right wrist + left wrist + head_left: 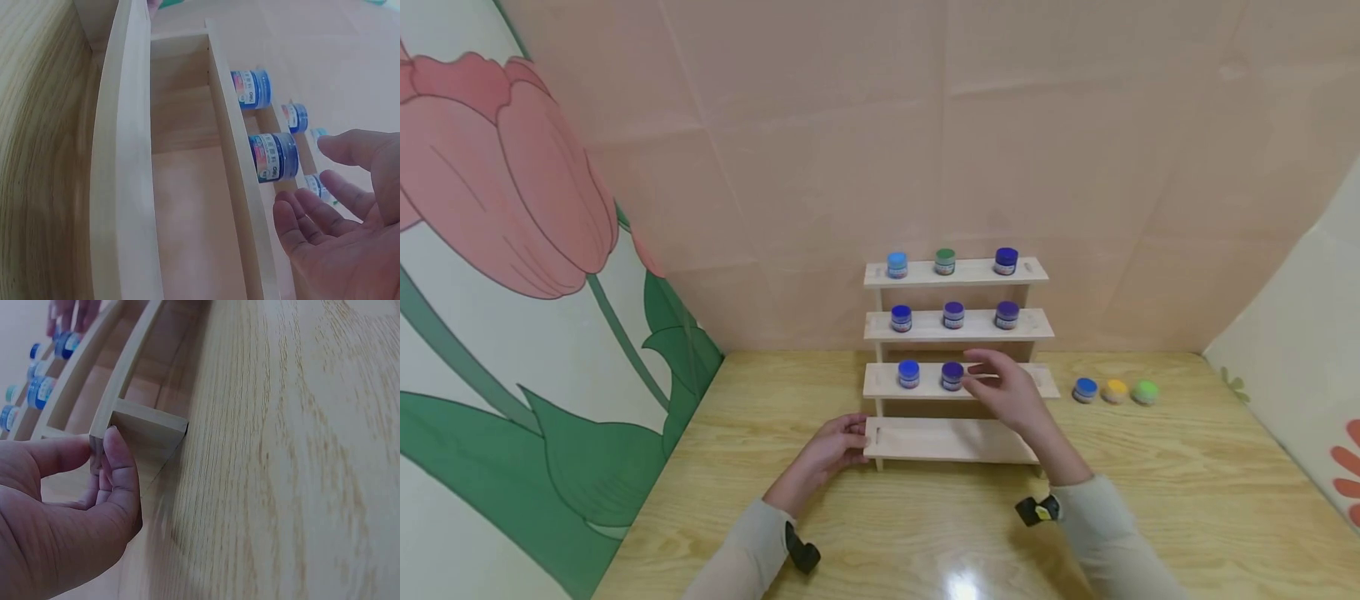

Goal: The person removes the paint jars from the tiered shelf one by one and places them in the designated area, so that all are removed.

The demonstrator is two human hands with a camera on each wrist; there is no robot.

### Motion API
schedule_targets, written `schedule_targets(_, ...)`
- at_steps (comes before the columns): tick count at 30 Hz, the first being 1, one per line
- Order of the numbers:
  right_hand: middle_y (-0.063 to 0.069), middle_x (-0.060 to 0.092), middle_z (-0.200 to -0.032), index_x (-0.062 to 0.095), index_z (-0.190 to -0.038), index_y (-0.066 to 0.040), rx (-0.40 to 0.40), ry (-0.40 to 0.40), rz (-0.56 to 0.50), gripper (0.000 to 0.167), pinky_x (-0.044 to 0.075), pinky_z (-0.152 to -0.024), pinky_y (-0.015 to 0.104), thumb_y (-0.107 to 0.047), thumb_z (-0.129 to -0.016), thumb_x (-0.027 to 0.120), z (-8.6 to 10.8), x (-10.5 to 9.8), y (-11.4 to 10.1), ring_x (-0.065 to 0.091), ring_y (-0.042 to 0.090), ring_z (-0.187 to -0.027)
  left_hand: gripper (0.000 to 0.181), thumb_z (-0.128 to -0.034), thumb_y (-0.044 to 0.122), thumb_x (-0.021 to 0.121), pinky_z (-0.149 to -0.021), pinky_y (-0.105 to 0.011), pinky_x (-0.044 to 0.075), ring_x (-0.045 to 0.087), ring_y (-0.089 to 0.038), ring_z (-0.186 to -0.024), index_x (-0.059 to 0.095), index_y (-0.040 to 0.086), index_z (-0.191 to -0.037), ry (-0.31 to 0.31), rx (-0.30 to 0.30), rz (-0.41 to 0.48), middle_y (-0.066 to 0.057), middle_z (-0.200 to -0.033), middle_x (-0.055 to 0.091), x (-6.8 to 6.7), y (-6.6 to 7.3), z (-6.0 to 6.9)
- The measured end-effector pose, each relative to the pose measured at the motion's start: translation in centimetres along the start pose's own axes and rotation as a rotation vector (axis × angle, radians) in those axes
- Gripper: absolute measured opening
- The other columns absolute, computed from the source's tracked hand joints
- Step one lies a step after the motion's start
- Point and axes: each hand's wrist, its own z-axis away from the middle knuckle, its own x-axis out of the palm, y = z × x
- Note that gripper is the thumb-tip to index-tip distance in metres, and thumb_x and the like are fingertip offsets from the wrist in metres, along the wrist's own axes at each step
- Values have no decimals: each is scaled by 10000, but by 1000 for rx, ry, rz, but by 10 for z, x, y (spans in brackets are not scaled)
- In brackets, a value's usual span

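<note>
the right hand point(1009, 396), right of center in the frame, has thumb and fingers spread wide and holds nothing. the purple-lidded jar point(952, 377), axis upright, stands on the third board from the top point(928, 381) of a wooden rack point(958, 337), just left of the fingertips; the right wrist view shows a narrow gap between. the board's long axis runs left to right. the left hand point(837, 446), left of lower center, pinches the left end of the lowest board point(955, 440). three jars point(1116, 392) at center right lie nearer the right hand.
</note>
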Motion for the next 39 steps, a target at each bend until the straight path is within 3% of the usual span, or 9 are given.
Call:
schedule_targets(20,221,599,-1314,574,-1358,8,-20,-61,75,433,539,-986,495,-60,-949,698,-13,15,-3,618,379,-1166,528,-965,-50,558,-711,-280,554,594,-198,-890,392,-85,-1465,2,-1,-6,-123,-1144,525,0,0,1)
schedule_targets(32,219,599,-1285,610,-1330,-11,1,-37,194,425,543,-965,511,-93,-930,727,-17,21,0,612,375,-1136,522,-954,-67,559,-709,-283,554,585,-201,-893,402,-90,-1451,12,-8,-2,-111,-1118,511,1,1,-1)
schedule_targets(39,204,602,-1287,617,-1326,-20,5,-22,188,424,545,-967,503,-106,-928,734,-12,18,0,608,366,-1151,526,-950,-71,556,-695,-276,552,587,-197,-879,398,-95,-1451,8,-4,0,-107,-1111,513,0,0,-1)
